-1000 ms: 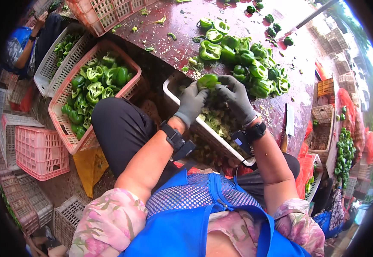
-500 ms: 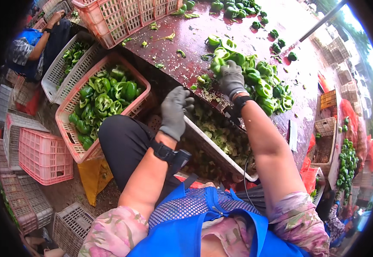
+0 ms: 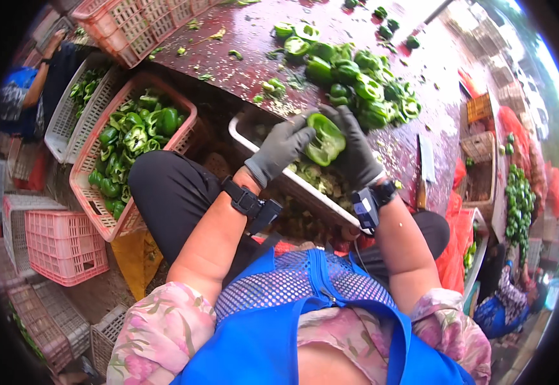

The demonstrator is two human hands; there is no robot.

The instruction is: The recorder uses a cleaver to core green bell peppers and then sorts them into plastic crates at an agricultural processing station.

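Gripping w/ both, head view: our L hand & R hand, part-curled, hold a cut green pepper over the white crate; some fingertips hard to see, crate contents partly blocked, far-L co-worker cut off.

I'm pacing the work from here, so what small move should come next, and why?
Probably turn the cut pepper slightly for a closer look inside: the left hand and right hand are both on it, its opening shows, and the white crate below holds pale scraps.
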